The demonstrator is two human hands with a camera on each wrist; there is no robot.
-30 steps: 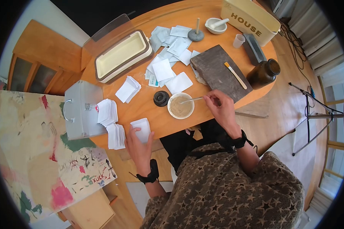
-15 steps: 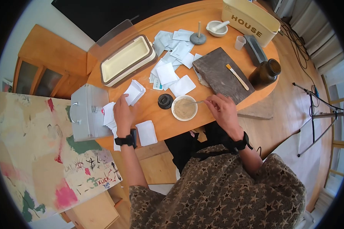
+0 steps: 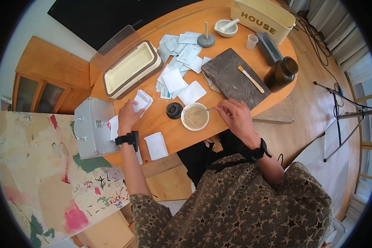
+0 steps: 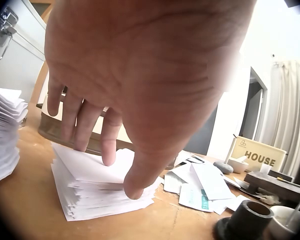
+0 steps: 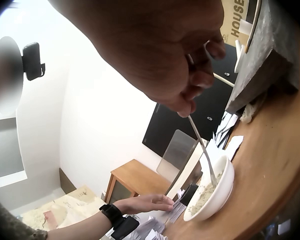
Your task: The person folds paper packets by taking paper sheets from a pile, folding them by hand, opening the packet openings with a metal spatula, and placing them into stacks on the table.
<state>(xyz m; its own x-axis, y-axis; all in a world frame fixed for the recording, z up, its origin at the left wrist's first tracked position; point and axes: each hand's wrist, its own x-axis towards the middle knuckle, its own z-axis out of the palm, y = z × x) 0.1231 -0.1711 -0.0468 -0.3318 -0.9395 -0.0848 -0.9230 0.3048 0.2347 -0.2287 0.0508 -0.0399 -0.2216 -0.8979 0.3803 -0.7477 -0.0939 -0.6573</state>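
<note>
My right hand (image 3: 237,118) pinches the thin metal handle of a spoon (image 5: 200,141) between thumb and fingers. The spoon's lower end sits in beige powder (image 3: 195,118) inside a white bowl (image 5: 225,191) near the table's front edge. Over at the left, my left hand (image 3: 128,115) reaches over a stack of white paper packets (image 4: 85,197). Its fingers extend down to the top packet, with the thumb at the near side. Another white packet (image 3: 156,146) lies flat by the table edge. Left of the bowl is a black ring-shaped piece (image 3: 174,110).
A metal case (image 3: 94,128) stands at the left beside another packet stack (image 4: 2,140). Behind are a cream tray (image 3: 132,70) and scattered packets (image 3: 187,53). On the right are a dark slab (image 3: 225,68) bearing a brush (image 3: 251,79), and a brown jar (image 3: 282,75).
My left hand has left the white packet by the table edge and moved up and left to the packet stack. My right hand keeps holding the spoon in the bowl.
</note>
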